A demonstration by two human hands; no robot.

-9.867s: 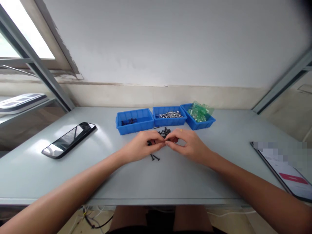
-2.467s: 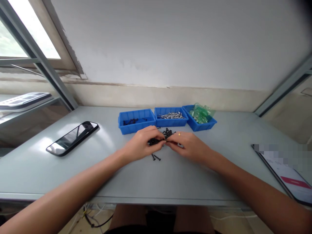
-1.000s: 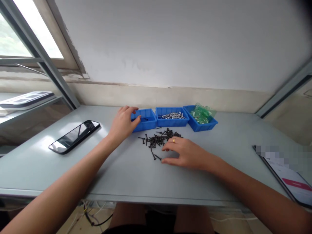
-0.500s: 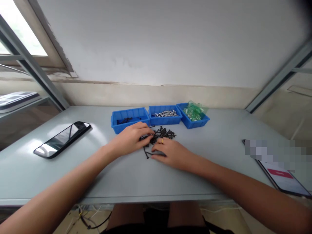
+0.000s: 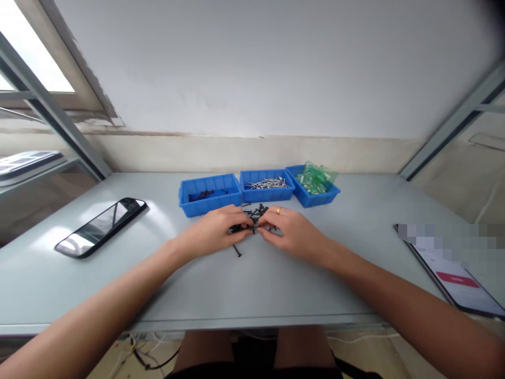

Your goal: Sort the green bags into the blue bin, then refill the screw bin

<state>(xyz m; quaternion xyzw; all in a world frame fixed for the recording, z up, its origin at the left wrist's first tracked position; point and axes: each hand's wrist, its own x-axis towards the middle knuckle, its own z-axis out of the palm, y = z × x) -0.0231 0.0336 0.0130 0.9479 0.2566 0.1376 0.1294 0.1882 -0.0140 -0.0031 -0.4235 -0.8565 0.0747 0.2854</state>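
Observation:
A pile of black screws (image 5: 257, 210) lies on the table, partly hidden behind both hands. My left hand (image 5: 221, 226) is closed at the pile's left side, with black screws between its thumb and fingers. Close beside it, my right hand (image 5: 290, 229), a ring on one finger, pinches at a thin black screw (image 5: 254, 228) between the fingertips of both hands. One loose screw (image 5: 237, 251) lies nearer me. Behind are a blue bin (image 5: 211, 202) with a few black screws, a second blue bin (image 5: 268, 195) of silver nails or screws, and a third blue bin (image 5: 321, 199) with green plastic bags.
A dark phone (image 5: 100, 229) lies on the grey table (image 5: 252, 295) at left. Another phone (image 5: 461, 284), its screen lit, is at right. Metal frame posts (image 5: 453, 121) rise at the sides, and a wall stands behind the bins.
My right hand has moved up and inward from the near side of the pile, and its fingertips now meet those of my left hand. One of the loose near screws is gone from the table.

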